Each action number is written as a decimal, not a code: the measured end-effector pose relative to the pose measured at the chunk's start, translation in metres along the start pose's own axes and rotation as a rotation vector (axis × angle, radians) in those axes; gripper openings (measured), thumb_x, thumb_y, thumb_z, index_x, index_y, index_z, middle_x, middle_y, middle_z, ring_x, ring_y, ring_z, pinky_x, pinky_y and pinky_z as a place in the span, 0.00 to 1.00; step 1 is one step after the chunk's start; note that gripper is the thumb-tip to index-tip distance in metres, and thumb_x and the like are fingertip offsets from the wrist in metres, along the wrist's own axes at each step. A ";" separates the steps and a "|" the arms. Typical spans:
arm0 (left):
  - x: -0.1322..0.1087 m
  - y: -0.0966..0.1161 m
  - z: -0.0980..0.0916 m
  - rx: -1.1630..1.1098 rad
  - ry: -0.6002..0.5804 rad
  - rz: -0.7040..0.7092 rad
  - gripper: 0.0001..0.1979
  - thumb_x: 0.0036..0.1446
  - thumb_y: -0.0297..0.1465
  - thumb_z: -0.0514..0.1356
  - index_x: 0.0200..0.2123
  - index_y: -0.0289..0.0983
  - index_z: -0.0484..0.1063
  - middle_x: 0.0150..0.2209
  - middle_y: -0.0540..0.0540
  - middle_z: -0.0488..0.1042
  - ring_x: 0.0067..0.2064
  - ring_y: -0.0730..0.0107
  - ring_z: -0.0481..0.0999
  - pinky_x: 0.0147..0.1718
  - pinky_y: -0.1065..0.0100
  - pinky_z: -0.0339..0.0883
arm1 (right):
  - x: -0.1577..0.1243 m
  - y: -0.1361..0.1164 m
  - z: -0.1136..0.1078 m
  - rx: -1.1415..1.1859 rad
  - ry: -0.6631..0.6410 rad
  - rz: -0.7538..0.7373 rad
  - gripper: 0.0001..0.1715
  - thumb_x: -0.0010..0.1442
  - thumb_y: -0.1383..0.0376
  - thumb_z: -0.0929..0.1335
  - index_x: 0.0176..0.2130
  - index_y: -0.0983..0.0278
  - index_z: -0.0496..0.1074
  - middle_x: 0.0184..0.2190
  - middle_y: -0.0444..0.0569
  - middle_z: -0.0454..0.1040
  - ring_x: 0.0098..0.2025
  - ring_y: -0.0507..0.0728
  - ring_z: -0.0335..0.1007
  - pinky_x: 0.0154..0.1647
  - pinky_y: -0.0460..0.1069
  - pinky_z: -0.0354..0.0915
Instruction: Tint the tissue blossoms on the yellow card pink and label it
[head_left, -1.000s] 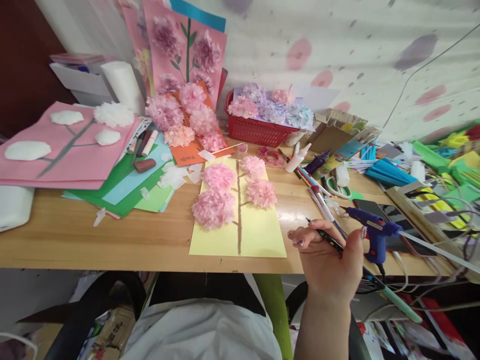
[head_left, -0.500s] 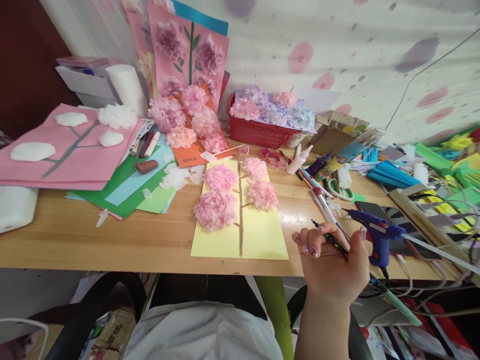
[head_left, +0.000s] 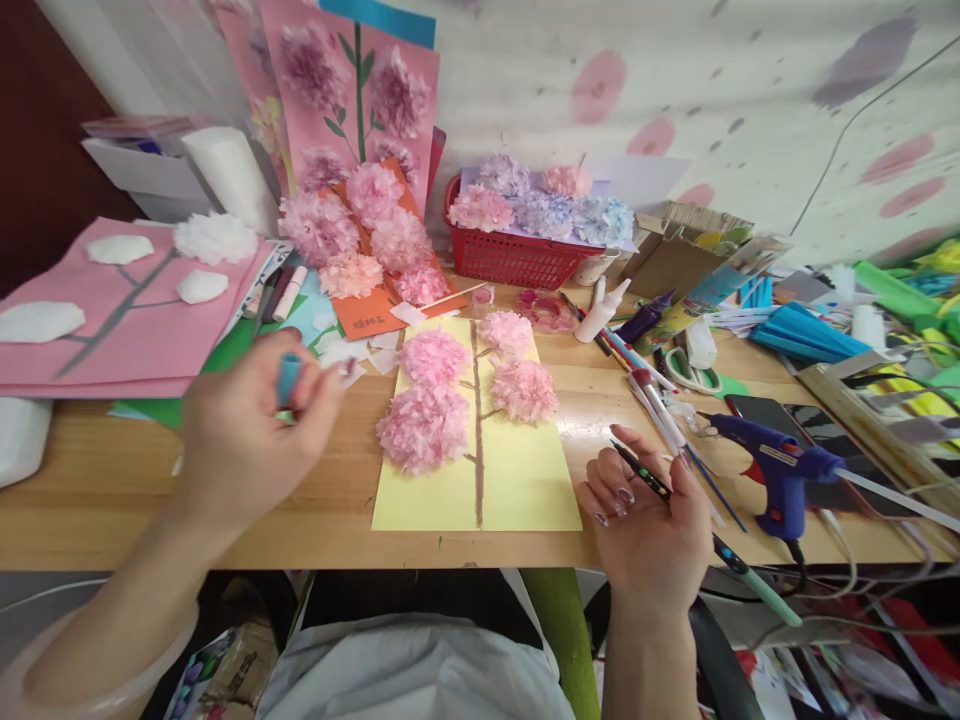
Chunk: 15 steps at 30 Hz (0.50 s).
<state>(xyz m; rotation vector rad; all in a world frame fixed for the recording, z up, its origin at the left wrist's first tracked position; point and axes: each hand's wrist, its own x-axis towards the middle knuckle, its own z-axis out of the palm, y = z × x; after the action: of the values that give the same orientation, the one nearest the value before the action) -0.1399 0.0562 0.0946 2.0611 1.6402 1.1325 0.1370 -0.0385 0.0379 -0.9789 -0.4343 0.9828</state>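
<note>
My right hand (head_left: 649, 515) lies palm up by the table's front edge, fingers half curled, holding a slim dark marker (head_left: 731, 560) with a mint-green end. Its bare tip points up and left. Over the left side of the table hangs my left hand (head_left: 255, 430), smeared by motion, its fingers curled. A small teal piece (head_left: 288, 378) shows among its fingers; whether held or worn on a fingertip I cannot tell. Between my hands is a yellow sheet (head_left: 435, 495) with a brown painted stem (head_left: 478, 420) and several pink ruffled paper flowers (head_left: 424, 428).
A blue glue gun (head_left: 784, 465) lies to the right near phones and cables. Behind the sheet stand a red basket (head_left: 517, 255) of flowers and a white glue bottle (head_left: 601, 312). Pink sheets (head_left: 150, 340) with white shapes lie at the left, over green paper.
My left hand has come into view from the lower left, over the table's left part. My right hand still holds the marker and has shifted slightly left and turned. The view has shifted a little.
</note>
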 end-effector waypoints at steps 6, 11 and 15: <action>0.027 0.027 0.060 -0.131 -0.546 0.319 0.10 0.55 0.28 0.55 0.36 0.43 0.54 0.32 0.53 0.70 0.29 0.70 0.70 0.30 0.68 0.61 | 0.003 0.007 0.008 -0.141 -0.001 -0.084 0.17 0.49 0.59 0.78 0.26 0.61 0.68 0.17 0.37 0.61 0.18 0.46 0.55 0.17 0.41 0.55; 0.037 0.031 0.096 0.073 -0.863 0.482 0.09 0.60 0.32 0.54 0.44 0.40 0.58 0.33 0.48 0.73 0.33 0.61 0.75 0.29 0.66 0.60 | -0.002 0.017 0.015 -0.426 -0.043 0.010 0.25 0.53 0.54 0.78 0.25 0.61 0.62 0.12 0.37 0.67 0.11 0.47 0.57 0.11 0.41 0.54; 0.035 0.027 0.113 0.036 -0.910 0.521 0.07 0.62 0.30 0.54 0.43 0.39 0.59 0.33 0.49 0.75 0.33 0.63 0.76 0.28 0.67 0.59 | -0.005 0.027 0.024 -0.585 -0.021 0.051 0.27 0.49 0.53 0.79 0.26 0.60 0.60 0.15 0.42 0.73 0.13 0.51 0.65 0.10 0.43 0.56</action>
<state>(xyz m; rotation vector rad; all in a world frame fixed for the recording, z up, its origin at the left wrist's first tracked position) -0.0388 0.1077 0.0511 2.5248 0.7077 0.1448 0.1047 -0.0254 0.0275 -1.5098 -0.7407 0.9286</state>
